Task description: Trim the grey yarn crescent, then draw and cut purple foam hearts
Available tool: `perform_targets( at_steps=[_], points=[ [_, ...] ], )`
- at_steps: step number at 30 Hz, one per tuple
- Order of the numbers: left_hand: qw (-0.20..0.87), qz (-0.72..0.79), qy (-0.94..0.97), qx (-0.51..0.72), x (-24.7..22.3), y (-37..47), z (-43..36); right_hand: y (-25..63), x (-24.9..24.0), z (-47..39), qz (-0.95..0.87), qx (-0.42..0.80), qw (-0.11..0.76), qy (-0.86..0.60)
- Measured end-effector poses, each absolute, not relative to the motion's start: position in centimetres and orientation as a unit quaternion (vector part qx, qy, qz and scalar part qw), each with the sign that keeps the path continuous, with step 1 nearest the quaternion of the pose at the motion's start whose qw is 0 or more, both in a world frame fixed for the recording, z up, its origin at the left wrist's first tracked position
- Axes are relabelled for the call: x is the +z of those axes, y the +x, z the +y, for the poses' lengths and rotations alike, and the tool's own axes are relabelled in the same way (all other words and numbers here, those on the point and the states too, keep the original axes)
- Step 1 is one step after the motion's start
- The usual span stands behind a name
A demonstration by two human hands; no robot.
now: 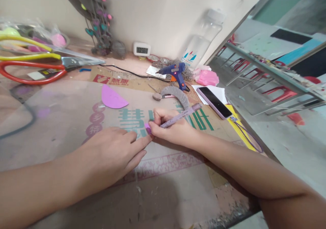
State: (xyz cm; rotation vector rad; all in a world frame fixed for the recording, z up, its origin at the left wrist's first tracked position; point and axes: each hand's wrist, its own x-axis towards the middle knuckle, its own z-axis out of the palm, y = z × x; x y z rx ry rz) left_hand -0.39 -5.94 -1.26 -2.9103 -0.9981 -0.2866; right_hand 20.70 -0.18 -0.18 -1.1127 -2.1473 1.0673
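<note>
Slim lilac pen (181, 115), dark-marked, small purple piece (147, 128)

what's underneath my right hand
A small purple piece shows at the edge of your right hand, with green lettering visible around it. Whatever lies beneath the palm is covered.

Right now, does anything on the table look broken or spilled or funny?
Yes: the table edge below the right forearm looks chipped and speckled, as if worn. I see no spill. The clear bottle seems to lean, but the wall slants too, so that may just be the camera.
</note>
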Motion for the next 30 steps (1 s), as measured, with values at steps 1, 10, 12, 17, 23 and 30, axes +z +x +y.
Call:
perform_targets(
  at_steps=[1, 10, 12, 17, 23, 30],
  points=[
    [0.024, -0.323, -0.942, -0.090, -1.3, -0.4, -5.9, 20.7, -0.2, -0.1, -0.789, 0.390, 0.247, -0.406],
    [0.049, -0.317, -0.943, -0.087, -1.6, -0.8, -6.2, 20.9, -0.5, 0.0, -0.797, 0.365, 0.256, -0.408],
    [0.044, -0.318, -0.943, -0.094, -1.7, -0.8, -6.2, 21.0, -0.3, 0.0, -0.793, 0.361, 0.261, -0.415],
    [0.029, -0.330, -0.940, -0.086, -1.6, -0.7, -6.2, 21.4, -0.1, 0.0, -0.776, 0.357, 0.274, -0.442],
    [0.026, -0.335, -0.936, -0.105, -1.7, -0.7, -6.2, 21.6, -0.4, -0.1, -0.773, 0.375, 0.271, -0.433],
    [0.018, -0.323, -0.932, -0.164, -1.2, -0.5, -5.9, 22.7, 1.1, 1.9, -0.814, 0.274, 0.343, -0.379]
  ],
)
